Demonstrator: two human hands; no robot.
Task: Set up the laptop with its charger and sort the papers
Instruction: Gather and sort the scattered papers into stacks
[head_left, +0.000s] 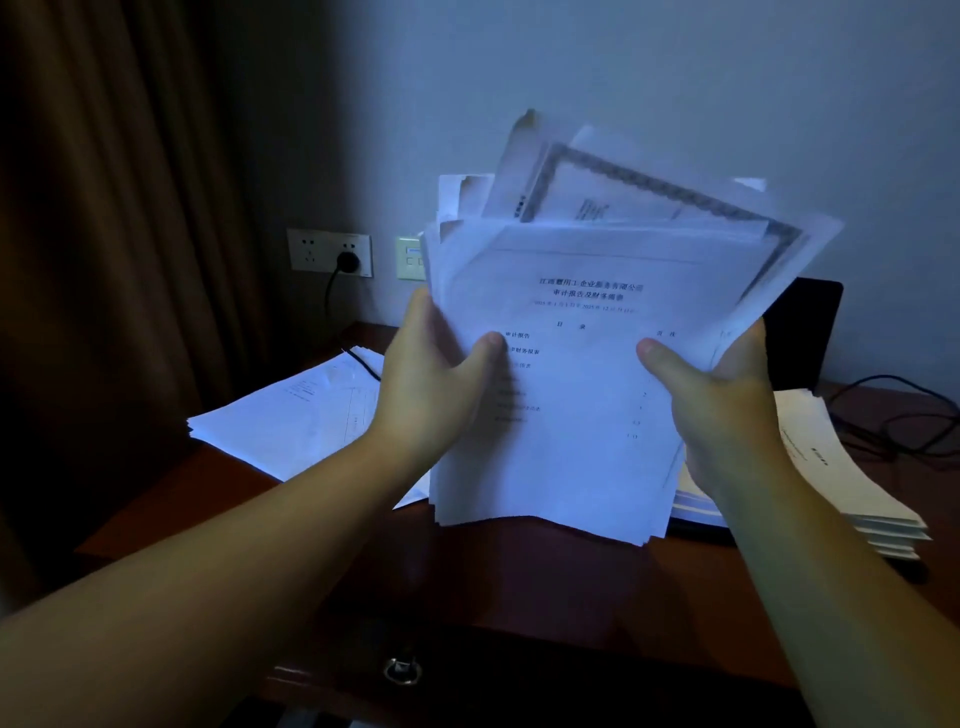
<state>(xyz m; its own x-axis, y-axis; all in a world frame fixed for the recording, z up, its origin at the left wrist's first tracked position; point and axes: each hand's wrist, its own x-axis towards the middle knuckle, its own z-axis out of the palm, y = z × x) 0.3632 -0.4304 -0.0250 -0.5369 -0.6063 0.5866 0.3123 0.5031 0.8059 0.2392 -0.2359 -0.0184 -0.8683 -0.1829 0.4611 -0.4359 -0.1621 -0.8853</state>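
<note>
A loose sheaf of printed papers (571, 374) stands upright above the desk, its upper sheets fanned out unevenly. My left hand (436, 374) grips its left edge with the thumb on the front sheet. My right hand (717, 395) grips the right edge the same way. The open laptop (810, 332) shows only as a dark lid behind the sheaf at the right; the rest is hidden. A black charger plug (348, 261) sits in the wall socket, and its cable (363, 364) drops to the desk.
A paper pile (296, 415) lies on the dark wooden desk (519, 582) at the left, another stack (852, 478) at the right. Black cables (904, 415) loop at the far right. A curtain (104, 208) hangs left. A drawer handle (401, 670) sits below.
</note>
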